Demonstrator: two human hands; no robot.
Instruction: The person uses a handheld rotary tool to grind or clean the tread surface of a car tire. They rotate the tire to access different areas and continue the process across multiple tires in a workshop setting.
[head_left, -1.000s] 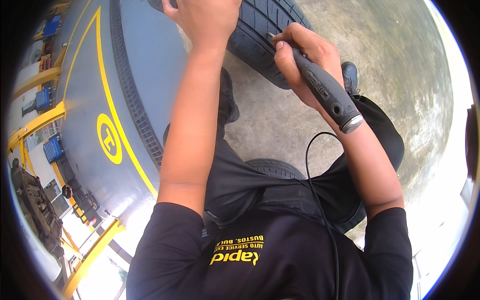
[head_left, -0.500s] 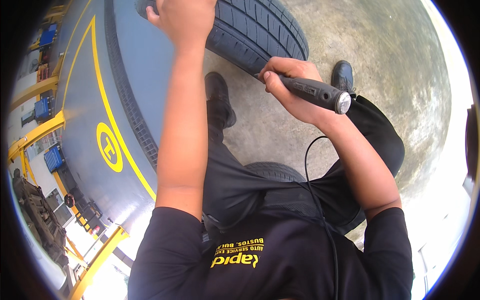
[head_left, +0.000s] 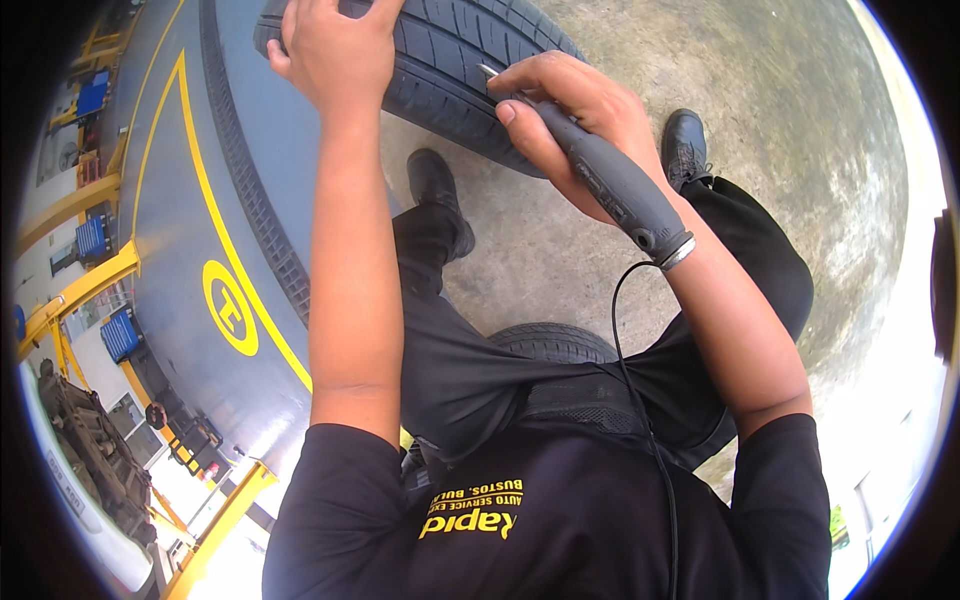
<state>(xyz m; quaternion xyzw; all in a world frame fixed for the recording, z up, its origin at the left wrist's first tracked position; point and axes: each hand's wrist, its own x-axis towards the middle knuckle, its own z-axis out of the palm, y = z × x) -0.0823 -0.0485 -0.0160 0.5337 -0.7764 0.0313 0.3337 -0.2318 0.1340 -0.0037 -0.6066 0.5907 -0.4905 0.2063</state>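
A black tire (head_left: 440, 75) stands at the top of the view with its grooved tread showing. My left hand (head_left: 340, 55) lies over the tread with its fingers spread; some fingertips are cut off by the upper edge. In my right hand (head_left: 590, 100) is a screwdriver (head_left: 615, 185) with a thick dark grey handle and a silver end cap. Its thin metal tip points up and left at the tread beside the fingers. Whether the tip touches the rubber I cannot tell.
Another tire (head_left: 555, 342) is beneath me, between my legs. A thin black cable (head_left: 617, 330) hangs down my front. My shoes (head_left: 435, 180) stand on the concrete floor (head_left: 780, 130). To the left are a drain grating (head_left: 250, 180) and yellow lift arms (head_left: 90, 290).
My right hand has moved up and turned the screwdriver, so its tip now shows over the tread. My left hand has come lower and slightly left on the tire.
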